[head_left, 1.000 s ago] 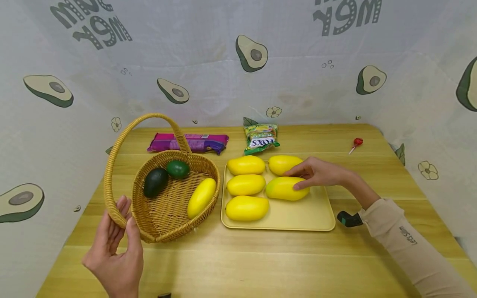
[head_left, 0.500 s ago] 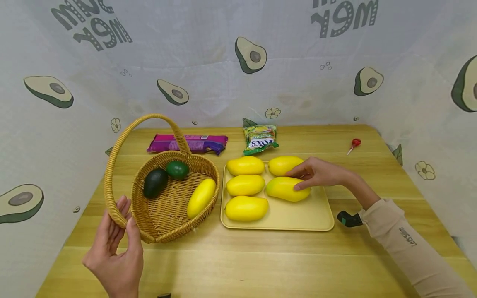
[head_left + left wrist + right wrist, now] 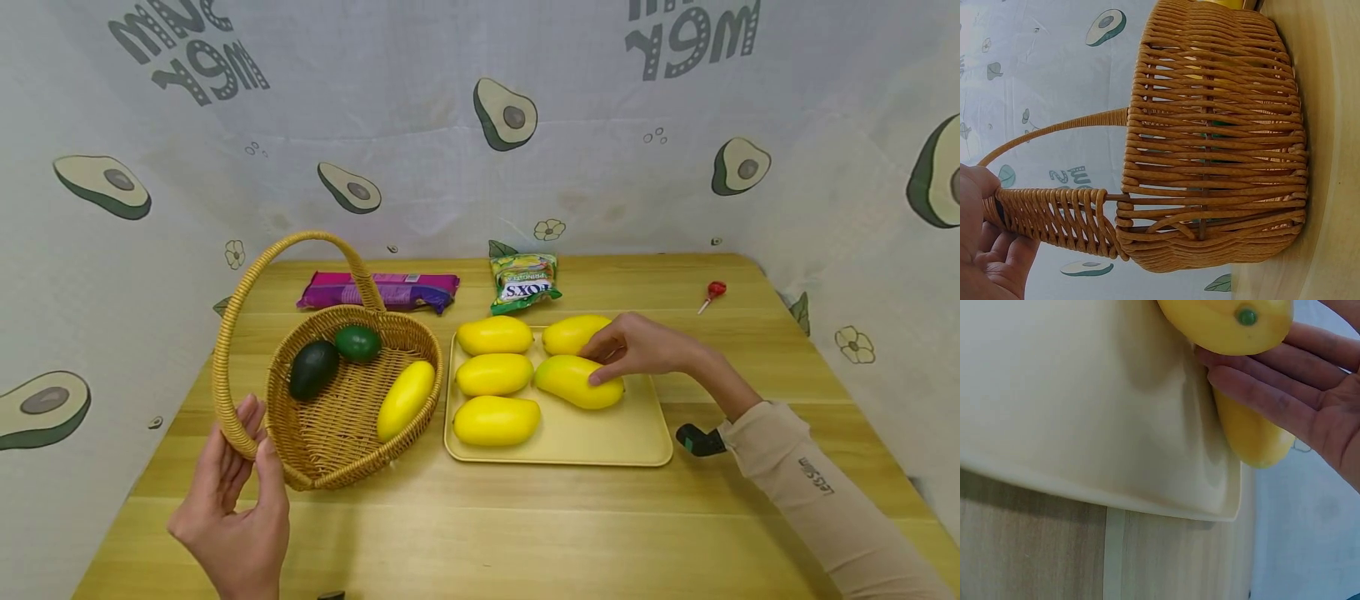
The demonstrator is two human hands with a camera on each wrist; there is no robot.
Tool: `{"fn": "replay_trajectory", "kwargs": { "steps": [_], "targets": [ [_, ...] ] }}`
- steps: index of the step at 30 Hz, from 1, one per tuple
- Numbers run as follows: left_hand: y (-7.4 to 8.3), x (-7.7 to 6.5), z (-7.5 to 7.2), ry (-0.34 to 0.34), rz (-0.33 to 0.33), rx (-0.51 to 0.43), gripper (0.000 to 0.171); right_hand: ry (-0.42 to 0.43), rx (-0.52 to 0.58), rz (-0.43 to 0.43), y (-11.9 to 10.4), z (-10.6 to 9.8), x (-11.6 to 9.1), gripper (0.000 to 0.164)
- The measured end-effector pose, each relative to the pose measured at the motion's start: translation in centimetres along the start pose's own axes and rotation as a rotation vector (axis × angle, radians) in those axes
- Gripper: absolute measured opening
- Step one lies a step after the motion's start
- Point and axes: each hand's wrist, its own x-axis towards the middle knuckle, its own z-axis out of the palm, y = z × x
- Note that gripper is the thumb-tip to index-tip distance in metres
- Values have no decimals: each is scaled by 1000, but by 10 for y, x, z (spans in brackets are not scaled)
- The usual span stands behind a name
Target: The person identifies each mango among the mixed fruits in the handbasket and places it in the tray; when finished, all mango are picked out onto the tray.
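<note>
My left hand [image 3: 240,517] holds the lower part of the handle of a wicker basket [image 3: 341,429], its thumb and fingers on either side. In the left wrist view the woven side of the basket [image 3: 1216,144] fills the middle. Two dark green avocados, one a darker avocado [image 3: 312,369] and one a smaller avocado [image 3: 357,343], lie inside with a yellow mango [image 3: 406,402]. Over the beige tray [image 3: 600,442], my right hand [image 3: 648,346] grips a mango [image 3: 573,382] with a greenish end. The right wrist view shows fingers under that mango [image 3: 1235,325], another mango [image 3: 1254,434] behind them.
Several other mangoes fill the tray's left column and back, including a front-left mango [image 3: 497,420]. Behind lie a purple packet [image 3: 382,290], a green snack bag [image 3: 525,279] and a red lollipop [image 3: 716,290]. A black object [image 3: 700,440] sits by the right sleeve.
The mango under my right hand has turned slightly, its right end shifting toward the front. My left hand and the basket stay in place.
</note>
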Motion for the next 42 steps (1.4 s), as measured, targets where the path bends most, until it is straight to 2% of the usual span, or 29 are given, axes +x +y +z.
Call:
{"fn": "replay_trajectory", "kwargs": {
  "steps": [21,30,42],
  "targets": [
    [1,0,0,-1,7,-4,47,57,-82,2,-4,-2,3,33],
    [1,0,0,-3,7,-3,47,116,-116,-23,-3,-2,4,27],
    [3,0,1,5,7,-10,46,163,-198,14,-6,-4,3,22]
  ]
}}
